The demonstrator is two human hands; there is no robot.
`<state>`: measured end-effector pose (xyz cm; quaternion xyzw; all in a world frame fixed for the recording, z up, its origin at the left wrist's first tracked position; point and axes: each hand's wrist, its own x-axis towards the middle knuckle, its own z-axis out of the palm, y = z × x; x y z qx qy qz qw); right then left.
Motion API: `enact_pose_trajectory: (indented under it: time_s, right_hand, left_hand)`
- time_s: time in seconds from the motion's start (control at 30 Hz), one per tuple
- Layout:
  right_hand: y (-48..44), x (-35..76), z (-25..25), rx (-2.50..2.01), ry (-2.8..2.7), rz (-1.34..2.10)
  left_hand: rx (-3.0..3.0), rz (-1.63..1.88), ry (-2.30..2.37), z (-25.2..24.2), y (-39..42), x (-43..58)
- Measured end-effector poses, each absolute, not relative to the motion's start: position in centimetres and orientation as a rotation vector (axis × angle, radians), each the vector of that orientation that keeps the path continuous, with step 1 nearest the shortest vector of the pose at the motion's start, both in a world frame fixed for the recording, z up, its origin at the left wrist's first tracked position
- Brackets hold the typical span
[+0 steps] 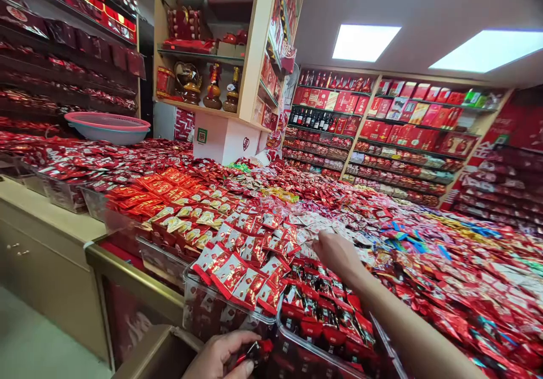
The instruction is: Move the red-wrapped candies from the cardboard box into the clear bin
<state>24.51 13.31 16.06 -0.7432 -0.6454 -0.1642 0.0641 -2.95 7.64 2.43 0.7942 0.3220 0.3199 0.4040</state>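
One black-and-red packet is pinched in the left hand; the right hand curls near a clear plastic tub, whether around anything I cannot tell.

Clear plastic bins packed with small wrapped goods crowd a long beige worktop with a brass-toned metal edge along its nearer section. Shiny red-and-white foil packets heap above one front bin's rim, just beside another filled with glossy red-and-black packets. Bright orange-red packets and red-and-gold packets lie in rows to the left; matte white packets and vivid blue packets spread to the right. A shallow pink-rimmed plastic basin sits among the packets at far left, and a white square column rises from their midst.
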Motion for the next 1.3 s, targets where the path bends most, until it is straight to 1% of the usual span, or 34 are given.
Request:
enact_pose_trajectory:
  time_s: [0.13, 0.2, 0.27, 0.37, 0.53, 0.6, 0.73, 0.77, 0.83, 0.97, 1.07, 1.13, 1.2, 1.3]
  right_hand:
    - [12.5, 28.5, 19.5, -2.290, -1.790, -0.609]
    - [12.8, 30.9, 20.1, -2.341, -1.669, -0.677]
    - [13.2, 32.8, 19.7, -2.373, -1.609, -0.712]
    - [13.7, 34.4, 18.2, -2.363, -1.716, -0.646]
    - [11.7, 32.3, 17.1, -2.233, -1.905, -0.513]
    - [9.3, 29.3, 17.0, -2.123, -1.939, -0.412]
    - [2.4, 21.6, 15.5, -1.693, -2.043, 0.298]
    - [0.8, 19.9, 14.8, -1.626, -2.047, 0.440]
    - [-1.3, 17.3, 13.1, -1.549, -2.017, 0.615]
    - [-2.6, 15.8, 10.6, -1.448, -1.811, 0.809]
    - [-2.6, 16.2, 9.5, -1.416, -1.565, 1.020]
    - [-2.6, 16.6, 9.0, -1.417, -1.441, 1.122]
    - [-2.7, 16.8, 8.6, -1.397, -1.404, 1.147]
    - [-2.9, 17.1, 8.3, -1.337, -1.459, 1.029]
  left_hand:
    - [1.838, 0.691, 0.816, 3.0, 7.3, -2.6]
    - [1.810, 0.668, 0.810, 3.0, 7.3, -2.6]
    - [1.816, 0.655, 0.794, 3.0, 7.3, -2.5]
    - [1.792, 0.662, 0.796, 3.0, 7.3, -2.5]
    - [1.692, 0.694, 0.750, 3.9, 6.9, -2.4]
    - [1.633, 0.684, 0.748, 4.3, 6.8, -2.3]
    - [1.556, 0.643, 0.751, 5.0, 5.7, -1.8]
    - [1.545, 0.626, 0.732, 5.3, 5.2, -1.7]
    - [1.528, 0.598, 0.681, 5.9, 4.0, -1.3]
    - [1.422, 0.545, 0.620, 6.5, 1.9, -0.6]
    - [1.336, 0.502, 0.608, 6.0, 1.2, -0.1]
    - [1.317, 0.547, 0.621, 5.5, 1.2, 0.1]
    - [1.325, 0.663, 0.683, 5.2, 1.4, 0.2]
    - [1.410, 0.786, 0.782, 5.3, 1.9, 0.2]
